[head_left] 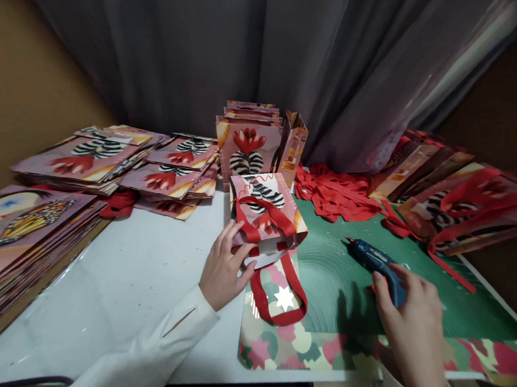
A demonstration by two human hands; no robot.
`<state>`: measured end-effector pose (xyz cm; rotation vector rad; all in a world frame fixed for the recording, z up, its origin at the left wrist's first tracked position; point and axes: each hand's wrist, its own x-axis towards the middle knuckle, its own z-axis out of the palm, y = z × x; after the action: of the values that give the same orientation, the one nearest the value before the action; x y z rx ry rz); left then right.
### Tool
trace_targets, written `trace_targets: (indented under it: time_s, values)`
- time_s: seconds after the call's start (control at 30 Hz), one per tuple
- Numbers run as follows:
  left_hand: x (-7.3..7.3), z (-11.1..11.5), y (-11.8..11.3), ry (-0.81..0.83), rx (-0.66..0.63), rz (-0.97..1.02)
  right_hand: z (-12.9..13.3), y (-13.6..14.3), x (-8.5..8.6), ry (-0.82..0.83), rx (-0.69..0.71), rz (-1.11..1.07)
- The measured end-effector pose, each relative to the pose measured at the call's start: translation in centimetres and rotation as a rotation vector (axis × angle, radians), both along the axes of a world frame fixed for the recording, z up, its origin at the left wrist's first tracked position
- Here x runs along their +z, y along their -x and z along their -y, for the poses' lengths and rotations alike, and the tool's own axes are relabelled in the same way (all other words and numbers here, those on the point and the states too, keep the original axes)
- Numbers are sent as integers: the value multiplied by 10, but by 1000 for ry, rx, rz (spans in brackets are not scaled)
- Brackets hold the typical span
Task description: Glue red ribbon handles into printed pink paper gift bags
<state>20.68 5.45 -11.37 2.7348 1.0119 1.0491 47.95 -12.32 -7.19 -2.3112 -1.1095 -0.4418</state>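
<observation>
A small paper gift bag [286,202] with a zebra-stripe and red flower print lies on the table, its mouth toward me. Its red ribbon handles [277,320] hang loose, one across the front, the other down over the mat. My left hand [224,267] holds the bag at the left edge of its mouth, with thumb and fingers bent around the rim. Around the handle of a blue glue gun [371,256] is my right hand [412,320], thumb on one side and fingers on the other. The gun's nozzle points left, low over the green mat [323,279].
Flat printed bags lie in stacks [85,159] at the left. Several upright bags [248,146] stand at the back. A heap of red ribbon [335,192] is right of them. Bags with ribbon handles [472,206] lean at the far right. A grey curtain [197,55] hangs behind.
</observation>
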Motion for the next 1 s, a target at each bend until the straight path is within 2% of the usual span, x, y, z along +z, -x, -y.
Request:
trace_targets:
  time_s: [0.07,0.13,0.23,0.33,0.43,0.57,0.67,0.77,0.87,1.0]
  values:
    - [0,-1,0,-2,-4,-7,23,-22,-14,242,-168,-71]
    - [0,-1,0,-7,-3,-16,37,-36,-26,386,-237,-235]
    - [0,-2,-2,-25,-8,-18,42,-46,-31,436,-264,-466]
    - [0,-2,-3,-38,-9,-11,35,-52,-27,434,-293,-572]
    - [0,-2,-3,-49,-11,-3,30,-61,-22,341,-261,-712]
    - [-1,-3,-3,-56,-19,8,30,-67,-14,163,-175,-1030]
    - [-1,-4,-4,-51,-21,8,32,-58,-9,12,-244,-1170]
    - [0,-3,-3,-45,-20,-4,36,-41,-10,-163,-133,-1263]
    - [0,-3,-1,-43,-10,-20,45,-25,-15,-246,41,-1217]
    - [-1,-2,0,-40,6,-25,55,-15,-22,-152,86,-1041]
